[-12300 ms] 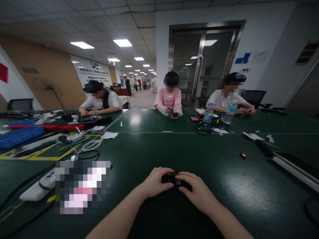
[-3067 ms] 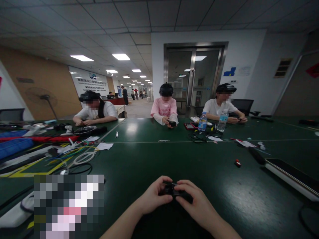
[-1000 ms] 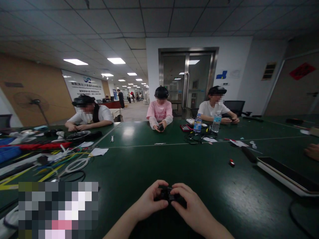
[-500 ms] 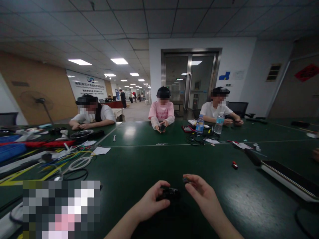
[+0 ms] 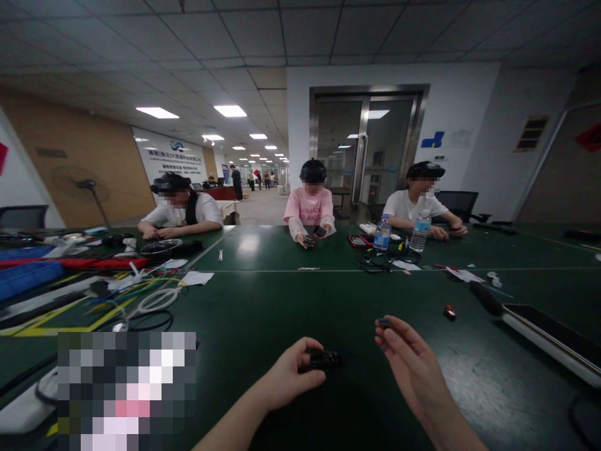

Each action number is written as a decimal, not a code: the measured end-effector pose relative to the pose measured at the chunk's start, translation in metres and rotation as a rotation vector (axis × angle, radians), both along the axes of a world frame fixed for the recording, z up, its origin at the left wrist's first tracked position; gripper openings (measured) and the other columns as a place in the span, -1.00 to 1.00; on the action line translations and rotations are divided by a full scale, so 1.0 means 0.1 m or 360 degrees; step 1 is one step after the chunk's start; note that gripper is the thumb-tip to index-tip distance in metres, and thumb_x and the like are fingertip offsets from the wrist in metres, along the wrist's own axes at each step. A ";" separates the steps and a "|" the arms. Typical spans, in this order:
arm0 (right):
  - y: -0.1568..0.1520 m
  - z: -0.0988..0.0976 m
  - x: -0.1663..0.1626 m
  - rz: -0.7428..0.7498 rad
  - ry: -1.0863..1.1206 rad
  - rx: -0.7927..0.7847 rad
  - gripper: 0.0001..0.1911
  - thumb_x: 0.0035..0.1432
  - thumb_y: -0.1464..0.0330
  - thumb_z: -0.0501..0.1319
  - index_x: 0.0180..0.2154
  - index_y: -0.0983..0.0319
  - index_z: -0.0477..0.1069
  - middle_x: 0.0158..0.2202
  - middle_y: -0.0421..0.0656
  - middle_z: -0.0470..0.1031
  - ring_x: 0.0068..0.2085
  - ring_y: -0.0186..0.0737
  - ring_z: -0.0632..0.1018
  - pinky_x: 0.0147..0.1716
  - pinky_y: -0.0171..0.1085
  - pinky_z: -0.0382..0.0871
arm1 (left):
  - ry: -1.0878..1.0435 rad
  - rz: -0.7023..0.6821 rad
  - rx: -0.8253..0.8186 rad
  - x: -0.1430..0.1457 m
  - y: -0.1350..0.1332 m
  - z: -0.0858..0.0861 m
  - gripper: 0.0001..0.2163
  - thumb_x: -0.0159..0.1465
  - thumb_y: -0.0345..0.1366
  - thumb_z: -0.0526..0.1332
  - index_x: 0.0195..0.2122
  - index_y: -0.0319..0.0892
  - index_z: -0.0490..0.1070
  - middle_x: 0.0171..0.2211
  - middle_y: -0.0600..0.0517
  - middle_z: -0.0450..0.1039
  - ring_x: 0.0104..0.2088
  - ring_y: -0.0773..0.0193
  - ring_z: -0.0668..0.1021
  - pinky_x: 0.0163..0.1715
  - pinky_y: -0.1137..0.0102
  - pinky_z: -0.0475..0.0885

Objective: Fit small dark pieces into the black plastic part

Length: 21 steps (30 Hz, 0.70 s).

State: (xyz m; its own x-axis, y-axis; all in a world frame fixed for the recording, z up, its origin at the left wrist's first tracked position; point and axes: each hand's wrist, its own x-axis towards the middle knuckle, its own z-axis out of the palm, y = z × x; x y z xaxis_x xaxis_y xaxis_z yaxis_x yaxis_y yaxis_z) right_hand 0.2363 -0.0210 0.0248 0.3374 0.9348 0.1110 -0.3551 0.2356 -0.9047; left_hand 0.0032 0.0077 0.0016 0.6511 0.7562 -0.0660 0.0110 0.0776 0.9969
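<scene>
Low over the dark green table [image 5: 263, 307], my left hand [image 5: 293, 374] is closed around one end of a small black device [image 5: 327, 359], whose exact kind I cannot make out. Thumb and fingers sit on either side of it. To the right and apart from it, my right hand [image 5: 413, 357] pinches a small bluish piece [image 5: 384, 322] between thumb and fingertips. That piece is too small to name, and the fingers partly cover it.
Cables [image 5: 159, 300] and a blue tray [image 5: 28, 279] crowd the left. A small red-and-black object [image 5: 449, 312] and a flat, dark-topped white device [image 5: 554, 335] lie on the right. Water bottles [image 5: 420, 233] stand farther back. Three people sit opposite; one [image 5: 310, 210] wears pink.
My right hand has moved right, away from the black device, with the small piece in its fingertips. My left hand keeps its hold. The person opposite has drawn both hands apart.
</scene>
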 end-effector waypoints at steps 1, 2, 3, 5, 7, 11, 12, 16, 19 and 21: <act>0.00 0.00 0.00 0.0008 0.0015 0.0012 -0.63 -0.20 0.20 0.42 -0.27 0.11 0.48 -0.25 -0.17 0.55 -0.16 -0.11 0.51 -0.15 -0.12 0.39 | -0.0002 0.0012 0.0005 0.00 0.00 0.00 -0.62 0.14 -0.40 0.28 -0.05 -0.18 0.20 -0.30 0.04 0.42 -0.38 0.35 0.46 -0.39 0.46 0.24; 0.00 0.00 0.01 0.0014 0.0036 0.0022 -0.65 -0.19 0.20 0.41 -0.27 0.11 0.48 -0.26 -0.18 0.55 -0.18 -0.11 0.51 -0.17 -0.12 0.40 | -0.0006 0.0025 0.0015 0.00 0.00 0.00 -0.63 0.14 -0.40 0.28 -0.05 -0.18 0.21 -0.29 0.04 0.42 -0.36 0.33 0.47 -0.38 0.45 0.26; -0.01 0.01 0.00 0.0020 0.0068 0.0025 -0.66 -0.19 0.21 0.41 -0.28 0.11 0.49 -0.27 -0.18 0.55 -0.19 -0.12 0.52 -0.19 -0.13 0.41 | -0.0010 0.0034 0.0029 0.00 0.00 -0.01 -0.63 0.13 -0.41 0.28 -0.05 -0.17 0.21 -0.26 0.03 0.42 -0.32 0.31 0.48 -0.35 0.43 0.28; -0.01 0.05 -0.01 0.0024 0.0167 0.0009 -0.66 -0.23 0.22 0.43 -0.31 0.13 0.51 -0.30 -0.18 0.55 -0.24 -0.15 0.52 -0.25 -0.17 0.42 | -0.0015 0.0039 0.0076 -0.01 0.00 -0.02 -0.63 0.12 -0.43 0.29 -0.07 -0.15 0.23 -0.18 0.00 0.41 -0.21 0.23 0.48 -0.27 0.38 0.33; -0.03 0.09 -0.03 0.0027 0.0288 -0.0031 -0.64 -0.30 0.23 0.46 -0.35 0.14 0.52 -0.34 -0.19 0.55 -0.30 -0.20 0.52 -0.30 -0.23 0.42 | -0.0023 0.0049 0.0131 -0.01 0.01 -0.05 -0.63 0.09 -0.45 0.30 -0.08 -0.15 0.25 -0.13 -0.01 0.39 -0.13 0.18 0.47 -0.20 0.33 0.34; -0.04 0.17 -0.04 0.0064 0.0475 -0.0109 -0.61 -0.38 0.27 0.49 -0.37 0.15 0.53 -0.39 -0.23 0.54 -0.35 -0.29 0.49 -0.35 -0.32 0.42 | -0.0017 0.0067 0.0153 0.00 0.02 -0.05 -0.62 0.07 -0.48 0.29 -0.09 -0.16 0.25 -0.13 -0.04 0.40 -0.12 0.14 0.47 -0.17 0.28 0.34; -0.05 0.18 -0.04 0.0075 0.0501 -0.0125 -0.59 -0.39 0.27 0.49 -0.37 0.15 0.53 -0.39 -0.23 0.54 -0.35 -0.30 0.49 -0.35 -0.33 0.42 | -0.0002 0.0061 0.0140 0.00 0.02 -0.05 -0.62 0.08 -0.48 0.28 -0.08 -0.16 0.25 -0.12 -0.05 0.40 -0.11 0.13 0.47 -0.17 0.27 0.34; -0.05 0.18 -0.05 0.0100 0.0542 -0.0154 -0.57 -0.41 0.29 0.49 -0.35 0.15 0.53 -0.39 -0.23 0.53 -0.33 -0.28 0.48 -0.34 -0.33 0.41 | 0.0035 0.0064 0.0125 0.00 0.00 -0.01 -0.61 0.12 -0.47 0.25 -0.03 -0.16 0.23 -0.10 -0.07 0.40 -0.10 0.13 0.47 -0.14 0.26 0.33; -0.05 0.18 -0.05 0.0112 0.0536 -0.0150 -0.59 -0.40 0.28 0.48 -0.36 0.15 0.53 -0.39 -0.22 0.51 -0.33 -0.27 0.47 -0.34 -0.32 0.41 | 0.0010 0.0045 0.0129 0.00 0.00 0.01 -0.61 0.12 -0.47 0.25 -0.03 -0.17 0.23 -0.10 -0.06 0.40 -0.09 0.13 0.46 -0.12 0.25 0.32; -0.06 0.18 -0.06 0.0131 0.0533 -0.0145 -0.60 -0.37 0.28 0.47 -0.35 0.15 0.53 -0.38 -0.22 0.51 -0.33 -0.27 0.47 -0.33 -0.31 0.40 | -0.0007 0.0036 0.0120 0.00 0.00 0.01 -0.61 0.11 -0.47 0.26 -0.04 -0.17 0.23 -0.09 -0.07 0.40 -0.08 0.13 0.46 -0.12 0.25 0.33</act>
